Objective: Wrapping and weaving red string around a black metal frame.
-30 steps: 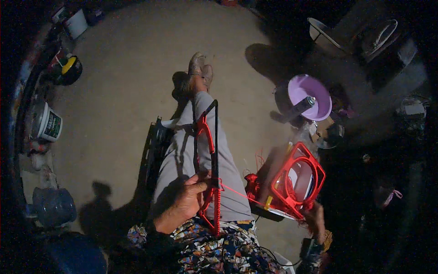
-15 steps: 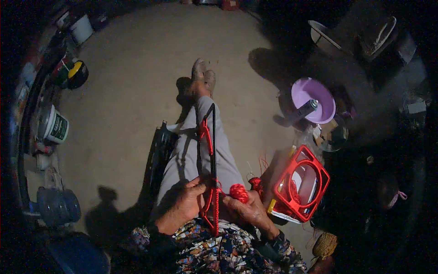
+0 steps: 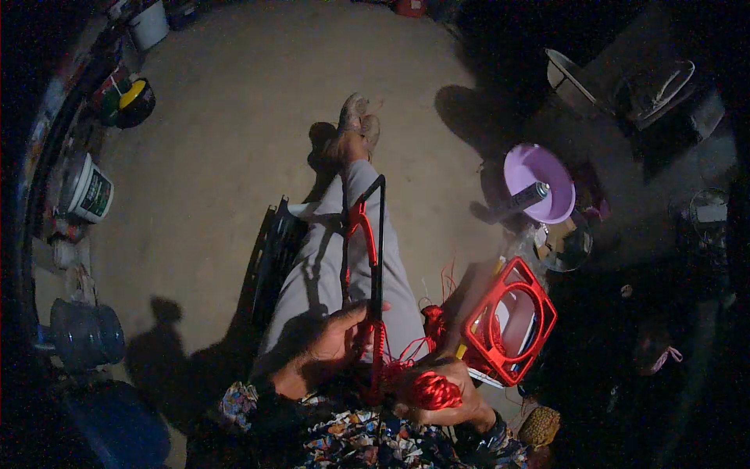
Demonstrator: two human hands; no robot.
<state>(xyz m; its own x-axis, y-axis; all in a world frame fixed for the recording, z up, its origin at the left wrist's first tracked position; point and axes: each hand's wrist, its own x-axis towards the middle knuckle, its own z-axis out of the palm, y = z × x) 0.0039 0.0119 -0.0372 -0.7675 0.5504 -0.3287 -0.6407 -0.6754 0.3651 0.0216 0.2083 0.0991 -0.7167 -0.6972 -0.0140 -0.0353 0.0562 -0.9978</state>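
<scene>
A long, narrow black frame (image 3: 378, 258) lies lengthwise over my grey-trousered legs, its near part wound with red cord (image 3: 378, 344). My left hand (image 3: 328, 344) is closed round its left side near the wound part; some fingertips are hidden behind it. To the right and nearer my body, my right hand (image 3: 466, 397) holds a bundle of glossy red cord (image 3: 436, 391). Loose red strands run between the bundle and the frame. A red piece (image 3: 362, 227) spans the frame's far part. More red cord (image 3: 433, 324) lies beyond my right hand.
A red square rack with a round opening (image 3: 467, 328) tops a container at right. Beyond are a purple basin (image 3: 512, 168) and a spray can (image 3: 527, 195). Leftward stand a white bucket (image 3: 94, 195), a clear water jug (image 3: 86, 332) and a black slatted object (image 3: 273, 250).
My right hand has moved away from the frame, toward my body and rightward, with the cord bundle, drawing strands out. My left hand stays on the frame. The view has shifted slightly.
</scene>
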